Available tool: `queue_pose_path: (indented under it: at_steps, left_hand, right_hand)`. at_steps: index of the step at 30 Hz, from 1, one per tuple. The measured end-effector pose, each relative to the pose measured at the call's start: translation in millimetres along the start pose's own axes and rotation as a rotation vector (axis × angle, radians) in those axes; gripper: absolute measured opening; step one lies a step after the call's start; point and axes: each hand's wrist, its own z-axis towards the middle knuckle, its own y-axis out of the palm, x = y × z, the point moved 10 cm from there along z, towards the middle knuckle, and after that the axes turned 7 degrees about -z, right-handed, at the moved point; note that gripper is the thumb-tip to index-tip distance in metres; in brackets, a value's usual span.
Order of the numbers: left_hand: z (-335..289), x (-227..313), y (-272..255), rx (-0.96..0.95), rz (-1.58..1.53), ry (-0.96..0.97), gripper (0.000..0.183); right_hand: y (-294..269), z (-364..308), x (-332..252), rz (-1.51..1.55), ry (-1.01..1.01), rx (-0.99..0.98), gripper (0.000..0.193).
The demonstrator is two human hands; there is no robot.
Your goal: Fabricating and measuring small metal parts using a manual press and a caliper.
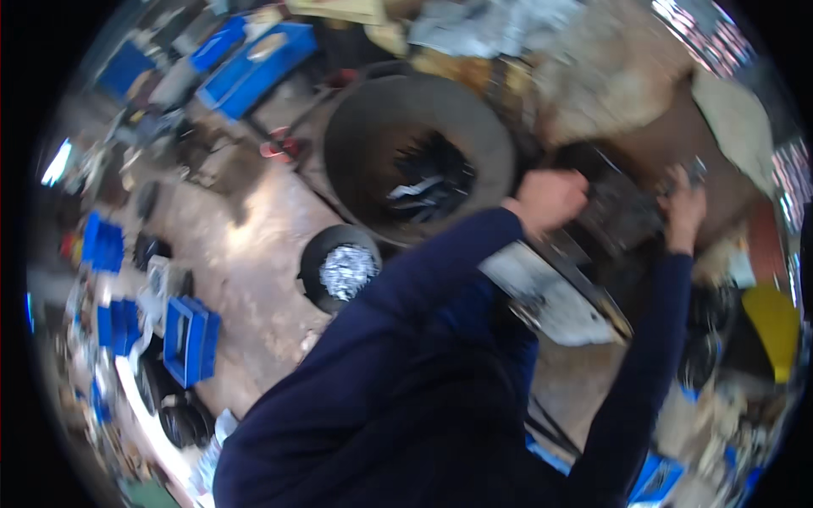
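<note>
The picture is tilted and blurred. My left hand [550,199] is clenched in a fist at the left edge of a dark metal machine [622,216]; what it grips is hidden. On the machine's right side, my right hand [684,207] is raised with its fingers closed around a small grey metal piece [696,169]. Both forearms are in dark blue sleeves that come up from the lower edge. Under the machine slopes a grey metal tray [550,296].
A large dark round tub [356,144] holding metal strips stands left of my hands. Below it is a small black bucket [309,271] of shiny scraps. Blue crates [190,339] lie about the concrete floor [246,254]. A yellow object [771,317] is at the right.
</note>
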Motion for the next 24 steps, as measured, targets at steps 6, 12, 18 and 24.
queue_pose_path:
  at_steps: [6, 12, 18, 24]
  left_hand:
    - [6, -13, -31, 0.073, -0.273, -0.139, 0.021]
    - [28, -11, -20, -0.194, -0.358, -0.35, 0.023]
    - [49, 19, 35, -0.359, -0.15, -0.025, 0.024]
    - [26, 7, 93, -0.671, 0.026, 0.136, 0.023]
  right_hand:
    - [-12, -118, -76, 0.238, 0.372, 0.035, 0.023]
    - [0, -244, -103, 0.292, 0.384, -0.21, 0.028]
    - [19, -329, -98, -0.094, -0.031, -0.259, 0.038]
    - [14, -318, -101, 0.039, 0.105, -0.344, 0.034]
